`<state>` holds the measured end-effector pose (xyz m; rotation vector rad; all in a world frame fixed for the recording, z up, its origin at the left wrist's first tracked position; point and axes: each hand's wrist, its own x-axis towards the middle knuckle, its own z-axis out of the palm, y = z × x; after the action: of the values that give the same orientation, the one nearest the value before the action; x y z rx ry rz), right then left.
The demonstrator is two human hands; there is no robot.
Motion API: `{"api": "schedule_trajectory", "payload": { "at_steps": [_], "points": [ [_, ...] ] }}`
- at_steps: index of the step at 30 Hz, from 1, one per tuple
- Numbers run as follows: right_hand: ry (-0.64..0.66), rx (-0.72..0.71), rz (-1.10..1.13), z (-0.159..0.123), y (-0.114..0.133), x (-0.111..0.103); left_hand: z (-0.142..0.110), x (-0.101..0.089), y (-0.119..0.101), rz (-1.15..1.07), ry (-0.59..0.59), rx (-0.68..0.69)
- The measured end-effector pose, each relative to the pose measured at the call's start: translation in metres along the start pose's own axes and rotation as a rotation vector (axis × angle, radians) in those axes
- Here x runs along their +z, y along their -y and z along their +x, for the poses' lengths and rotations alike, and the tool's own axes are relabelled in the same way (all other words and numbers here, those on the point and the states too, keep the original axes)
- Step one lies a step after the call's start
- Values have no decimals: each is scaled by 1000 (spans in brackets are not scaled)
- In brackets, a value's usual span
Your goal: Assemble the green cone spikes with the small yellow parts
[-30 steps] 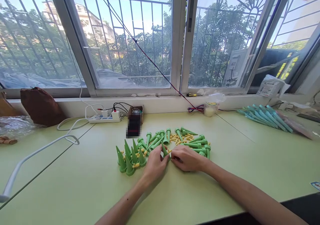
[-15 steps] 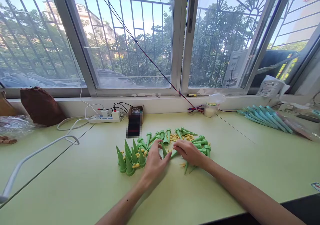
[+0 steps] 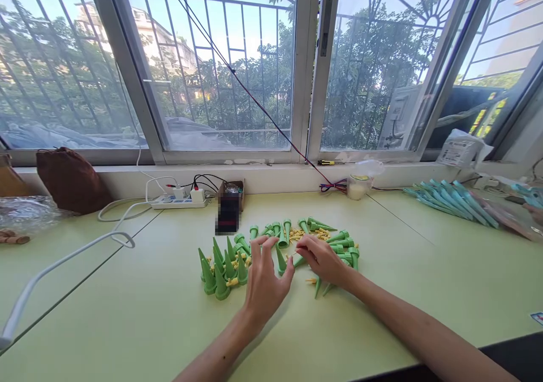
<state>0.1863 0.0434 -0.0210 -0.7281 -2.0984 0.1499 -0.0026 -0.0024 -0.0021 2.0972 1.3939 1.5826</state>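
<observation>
My left hand [image 3: 266, 283] has its fingers spread and curved around a green plastic spike [image 3: 281, 261] standing point up, with no clear grip on it. My right hand [image 3: 323, 259] is closed, its thumb and fingertips pinched together close to the left thumb; a tiny pale bit shows at the tips, too small to name. Below those fingertips another green spike [image 3: 299, 261] is partly hidden. Several green spikes [image 3: 221, 284] stand point up left of my left hand, with yellow plastic pieces [image 3: 232, 282] at their bases. More green spikes [image 3: 341, 243] lie beyond and right of my right hand.
Loose yellow pieces [image 3: 297, 234] lie behind my hands. At the back are a power strip [image 3: 180, 202], a dark phone-like object [image 3: 228, 215] and a lidded tub [image 3: 357, 187]. Light-blue strips [image 3: 456, 201] lie at right. A white cable [image 3: 72, 252] arcs over the left side.
My left hand has opened from the upright green spike and lifted its fingers away, leaving the spike standing. My right hand keeps its pinch and has barely moved.
</observation>
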Motion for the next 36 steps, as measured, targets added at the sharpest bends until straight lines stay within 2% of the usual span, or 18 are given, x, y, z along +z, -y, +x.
{"api": "schedule_trajectory", "payload": {
  "at_steps": [3,6,12,21,25,36],
  "points": [
    [-22,-3,8,-1,0,1,-2,1,1,39,153,125],
    [-27,1,18,-1,1,2,-4,3,3,54,304,160],
    [-16,3,28,-3,2,4,-6,4,2,60,403,115],
    [-1,-7,46,-2,4,4,-4,4,5,23,362,50],
    [7,-11,71,-2,6,4,-3,3,5,1,375,65],
    [24,-24,78,-2,10,2,-2,4,7,15,315,97]
  ]
}}
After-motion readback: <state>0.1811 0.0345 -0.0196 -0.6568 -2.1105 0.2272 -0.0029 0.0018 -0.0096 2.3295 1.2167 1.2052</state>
